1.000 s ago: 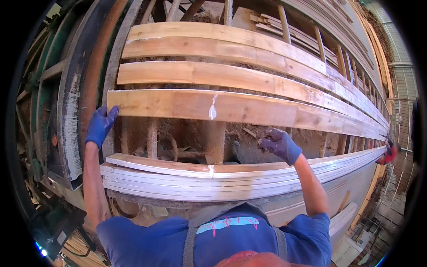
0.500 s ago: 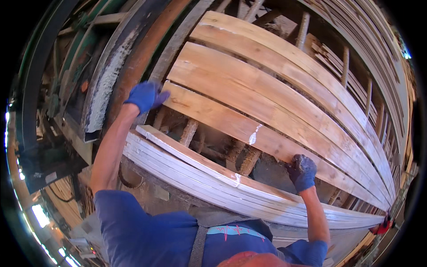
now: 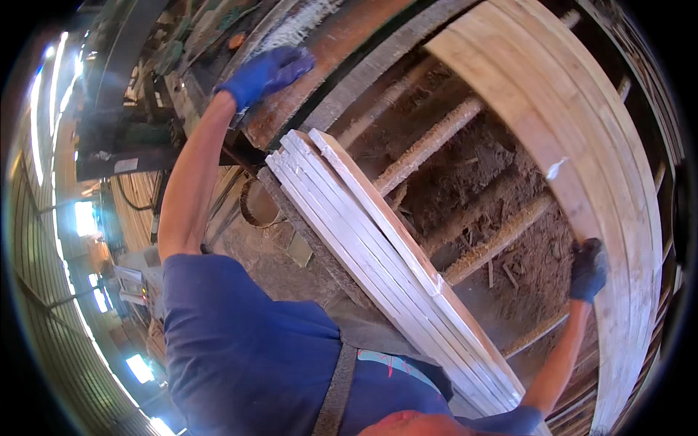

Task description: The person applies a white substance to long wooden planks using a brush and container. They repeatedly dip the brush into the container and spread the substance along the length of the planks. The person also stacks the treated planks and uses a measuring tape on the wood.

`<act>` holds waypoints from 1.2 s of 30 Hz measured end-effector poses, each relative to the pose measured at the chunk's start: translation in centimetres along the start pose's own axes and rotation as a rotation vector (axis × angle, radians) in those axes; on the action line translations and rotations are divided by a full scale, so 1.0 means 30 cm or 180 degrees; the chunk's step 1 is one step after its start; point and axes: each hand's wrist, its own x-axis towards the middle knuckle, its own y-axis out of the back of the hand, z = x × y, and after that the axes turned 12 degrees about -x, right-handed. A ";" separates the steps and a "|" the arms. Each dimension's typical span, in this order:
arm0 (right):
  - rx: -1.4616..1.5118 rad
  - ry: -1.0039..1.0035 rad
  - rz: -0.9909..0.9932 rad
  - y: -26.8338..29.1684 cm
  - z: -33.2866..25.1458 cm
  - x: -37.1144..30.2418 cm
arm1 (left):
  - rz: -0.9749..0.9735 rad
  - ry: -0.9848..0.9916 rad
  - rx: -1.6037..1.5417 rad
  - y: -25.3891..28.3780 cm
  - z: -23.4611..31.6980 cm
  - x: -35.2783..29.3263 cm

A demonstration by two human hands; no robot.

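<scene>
My left hand (image 3: 269,76), in a blue glove, hangs over a rusty metal beam at the upper left. Its fingers are stretched out and nothing is in them. On the right, my right hand (image 3: 587,269) in a dark, dirty glove curls at the near edge of a wooden board (image 3: 567,190). That board lies side by side with several long, pale boards, bearing a small white smear near its edge. Close in front of me is a stack of white-sided boards (image 3: 363,236); one loose board (image 3: 378,200) rests along its far side.
Sawdust-caked rollers (image 3: 432,145) span the gap between stack and boards, with brown debris (image 3: 502,189) below. A rusty beam (image 3: 331,62) and dark machinery (image 3: 131,145) stand at the upper left. Cut timber (image 3: 134,211) lies beyond my left arm.
My left hand has left the end of the nearest board and moved away to the left. The pale boards now lie farther from the stack, with a wider gap; my view has turned.
</scene>
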 end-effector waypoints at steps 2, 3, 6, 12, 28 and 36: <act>-0.0877 -0.0122 -0.0456 -0.079 0.161 0.189 | -0.0232 -0.0021 -0.1664 0.001 -0.243 -0.122; -0.1174 -0.0578 -0.0635 -0.080 0.160 0.308 | -0.0351 -0.0037 -0.2505 -0.045 -0.367 -0.191; -0.0884 -0.0668 -0.0027 -0.122 0.281 0.519 | -0.0579 0.0662 -0.4598 -0.181 -0.517 -0.254; 0.0685 0.0129 -0.0363 0.192 -0.172 0.242 | -0.0538 -0.0088 -0.4010 -0.340 -0.278 -0.350; 0.3072 -0.0963 -0.1699 0.797 -0.271 -0.698 | -0.0553 -0.0516 -0.5111 -0.414 0.047 0.028; 0.1133 -0.1606 -0.2852 0.448 -0.482 -0.899 | -0.0748 -0.0642 -0.4570 -0.500 0.041 0.067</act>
